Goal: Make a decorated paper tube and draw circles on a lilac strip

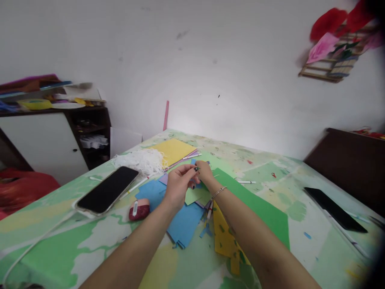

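My left hand (181, 184) and my right hand (205, 172) meet over the middle of the table, above sheets of coloured paper. The left fingers are pinched around a tiny dark green bit, too small to name. My right hand is closed at the same spot, its fingertips mostly hidden. Below them lie light green paper (195, 196), blue paper (186, 224) and a large dark green sheet (258, 204). Yellow paper with cut-outs (224, 237) lies beneath my right forearm. A dark red and pink stapler-like object (139, 209) sits left of the blue paper.
A phone (108, 190) with a white cable lies at left, beside white shredded paper strips (140, 160) and a yellow paper stack (174, 150). Several white pens lie about. Another dark flat device (335, 208) is at right. A wall (195, 80) stands behind the table.
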A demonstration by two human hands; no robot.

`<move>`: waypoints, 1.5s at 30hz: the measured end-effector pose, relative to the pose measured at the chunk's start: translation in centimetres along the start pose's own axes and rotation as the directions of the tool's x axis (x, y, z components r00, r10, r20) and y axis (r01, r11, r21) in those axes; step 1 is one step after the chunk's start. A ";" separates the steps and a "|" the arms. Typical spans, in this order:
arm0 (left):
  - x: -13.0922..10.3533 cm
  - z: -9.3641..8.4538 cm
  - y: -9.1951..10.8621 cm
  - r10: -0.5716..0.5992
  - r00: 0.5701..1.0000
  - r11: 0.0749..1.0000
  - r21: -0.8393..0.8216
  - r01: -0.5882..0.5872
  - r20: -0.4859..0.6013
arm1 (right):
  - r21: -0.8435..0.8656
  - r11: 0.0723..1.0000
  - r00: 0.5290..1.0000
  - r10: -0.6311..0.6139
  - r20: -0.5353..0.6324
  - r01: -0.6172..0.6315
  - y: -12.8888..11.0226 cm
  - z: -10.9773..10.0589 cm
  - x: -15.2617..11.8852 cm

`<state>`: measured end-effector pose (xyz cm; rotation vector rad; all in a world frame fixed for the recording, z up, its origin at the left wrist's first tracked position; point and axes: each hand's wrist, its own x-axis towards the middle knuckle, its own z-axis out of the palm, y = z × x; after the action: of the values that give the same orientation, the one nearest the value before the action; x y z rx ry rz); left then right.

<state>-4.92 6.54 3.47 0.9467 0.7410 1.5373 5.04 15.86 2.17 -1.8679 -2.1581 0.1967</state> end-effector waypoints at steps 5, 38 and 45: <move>0.2 -0.3 0.0 0.028 1.000 0.999 0.047 -0.028 -0.004 | 0.041 0.999 0.997 -0.006 -0.076 0.009 -0.1 -0.6 -0.6; -8.4 4.7 -4.6 -0.042 0.783 0.920 0.330 -0.212 0.621 | 0.999 0.045 0.995 0.097 0.021 -0.026 8.8 -4.2 -24.2; -9.2 4.5 -4.7 -0.032 0.790 0.907 0.350 -0.234 0.612 | 0.993 0.118 0.991 0.125 -0.041 0.026 8.8 -3.6 -24.4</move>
<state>1.70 -1.90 0.04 1.7262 0.5450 1.0621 17.47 -7.14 0.12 -0.9797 -1.1305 1.2043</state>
